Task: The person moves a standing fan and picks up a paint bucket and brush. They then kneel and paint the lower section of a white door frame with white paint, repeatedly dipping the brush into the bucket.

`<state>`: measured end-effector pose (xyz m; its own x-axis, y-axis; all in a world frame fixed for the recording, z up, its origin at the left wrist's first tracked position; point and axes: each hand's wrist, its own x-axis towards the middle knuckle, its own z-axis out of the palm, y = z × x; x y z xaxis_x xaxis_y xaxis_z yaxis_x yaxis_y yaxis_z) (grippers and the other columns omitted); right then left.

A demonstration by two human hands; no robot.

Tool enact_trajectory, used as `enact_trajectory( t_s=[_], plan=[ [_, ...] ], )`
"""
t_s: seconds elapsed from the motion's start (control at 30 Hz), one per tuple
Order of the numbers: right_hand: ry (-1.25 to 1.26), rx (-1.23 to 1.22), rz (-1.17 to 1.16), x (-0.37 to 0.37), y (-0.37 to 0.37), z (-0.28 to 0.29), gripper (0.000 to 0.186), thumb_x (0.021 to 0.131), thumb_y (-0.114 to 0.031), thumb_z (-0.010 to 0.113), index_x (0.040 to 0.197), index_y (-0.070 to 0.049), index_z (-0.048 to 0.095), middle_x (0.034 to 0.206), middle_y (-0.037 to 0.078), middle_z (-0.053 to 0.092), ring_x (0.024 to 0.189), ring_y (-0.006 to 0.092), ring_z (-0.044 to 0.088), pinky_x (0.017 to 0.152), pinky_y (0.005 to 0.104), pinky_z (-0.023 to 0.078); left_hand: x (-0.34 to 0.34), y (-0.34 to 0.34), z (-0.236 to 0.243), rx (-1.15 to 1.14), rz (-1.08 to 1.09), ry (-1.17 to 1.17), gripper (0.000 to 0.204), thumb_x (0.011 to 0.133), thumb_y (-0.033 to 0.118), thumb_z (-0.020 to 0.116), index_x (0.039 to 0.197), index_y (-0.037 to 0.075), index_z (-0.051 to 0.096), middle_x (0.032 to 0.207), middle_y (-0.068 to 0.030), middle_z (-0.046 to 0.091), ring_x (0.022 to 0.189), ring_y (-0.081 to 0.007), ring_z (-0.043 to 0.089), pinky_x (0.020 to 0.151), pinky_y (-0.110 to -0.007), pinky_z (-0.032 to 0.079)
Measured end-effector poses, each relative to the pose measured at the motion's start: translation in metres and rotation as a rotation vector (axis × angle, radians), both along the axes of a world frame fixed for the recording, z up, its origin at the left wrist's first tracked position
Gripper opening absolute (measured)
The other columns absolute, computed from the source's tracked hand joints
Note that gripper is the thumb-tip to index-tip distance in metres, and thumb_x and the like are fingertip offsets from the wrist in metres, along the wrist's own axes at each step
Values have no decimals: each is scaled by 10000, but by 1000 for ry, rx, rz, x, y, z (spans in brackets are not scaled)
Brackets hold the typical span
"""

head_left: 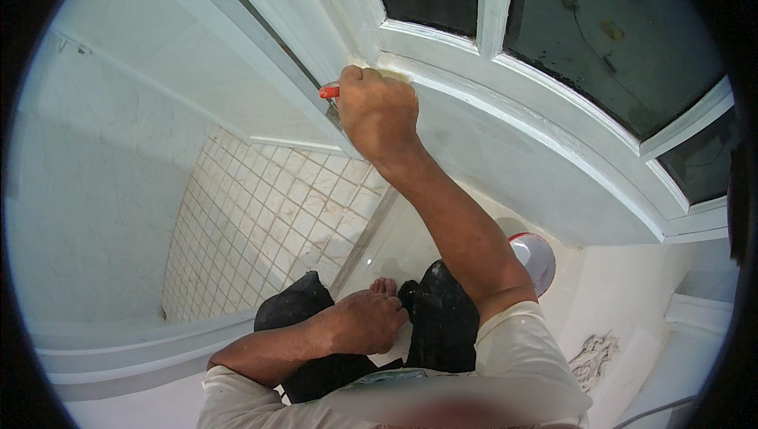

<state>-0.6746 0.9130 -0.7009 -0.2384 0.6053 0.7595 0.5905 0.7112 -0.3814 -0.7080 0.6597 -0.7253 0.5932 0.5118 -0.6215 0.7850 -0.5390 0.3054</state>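
My right hand (pixel 377 111) is closed around a tool with a red handle (pixel 329 92), whose end sticks out on the left of the fist. The rest of the tool is hidden by the hand, so its kind does not show. The fist is up against the white frame (pixel 347 30), at the corner below the dark panes and beside a metal latch plate (pixel 333 115). Low over my lap, between the dark-clad knees, my left hand (pixel 369 321) has its fingers curled in. What it holds, if anything, is hidden.
Dark glass panes (pixel 600 34) fill the upper right. A white bucket with a red rim (pixel 534 261) stands on the floor right of my right arm. A crumpled pale rag (pixel 594 361) lies at lower right. Beyond a threshold, at left, is a tiled floor (pixel 268 216).
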Motion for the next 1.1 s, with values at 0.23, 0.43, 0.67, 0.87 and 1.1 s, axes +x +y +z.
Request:
enact_trajectory(
  t_s=[0.23, 0.43, 0.67, 0.87, 1.1],
  plan=[
    [45, 61, 33, 11, -8, -9, 171, 823, -135, 816, 822, -64, 661, 705, 128, 678, 622, 282, 721, 538, 410, 565, 9, -4, 4, 1, 145, -170, 427, 898, 226, 664, 1122, -135, 705, 1242, -433, 670, 1335, -531, 629, 1213, -500, 483],
    [-17, 30, 4, 27, -1, -25, 122, 821, -95, 782, 832, -78, 661, 737, 113, 685, 594, 285, 712, 526, 420, 567, 26, 8, -1, -77, 102, -87, 380, 908, 186, 649, 1076, -150, 708, 1267, -488, 630, 1353, -544, 608, 1227, -505, 467],
    [71, 88, 22, 76, -15, -45, 171, 851, -164, 808, 914, -75, 677, 768, 93, 683, 613, 296, 702, 549, 398, 550, 23, -1, -21, 83, 9, -163, 354, 918, 157, 639, 1049, -164, 713, 1268, -534, 598, 1357, -627, 564, 1244, -554, 440],
    [58, 130, -96, 141, -47, -50, 214, 902, -195, 852, 974, -68, 696, 763, 76, 662, 593, 273, 677, 542, 383, 528, 30, -11, -24, 37, 80, -241, 336, 908, 157, 665, 1041, -146, 723, 1187, -494, 646, 1328, -642, 570, 1235, -587, 442],
    [106, 178, -87, 152, -58, -42, 213, 899, -182, 862, 980, -68, 701, 763, 79, 661, 570, 277, 658, 530, 387, 516, 56, -5, -2, -67, -20, -55, 554, 1051, 203, 615, 1367, -234, 488, 1372, -481, 568, 1105, -490, 756, 899, -477, 656]
  ],
)
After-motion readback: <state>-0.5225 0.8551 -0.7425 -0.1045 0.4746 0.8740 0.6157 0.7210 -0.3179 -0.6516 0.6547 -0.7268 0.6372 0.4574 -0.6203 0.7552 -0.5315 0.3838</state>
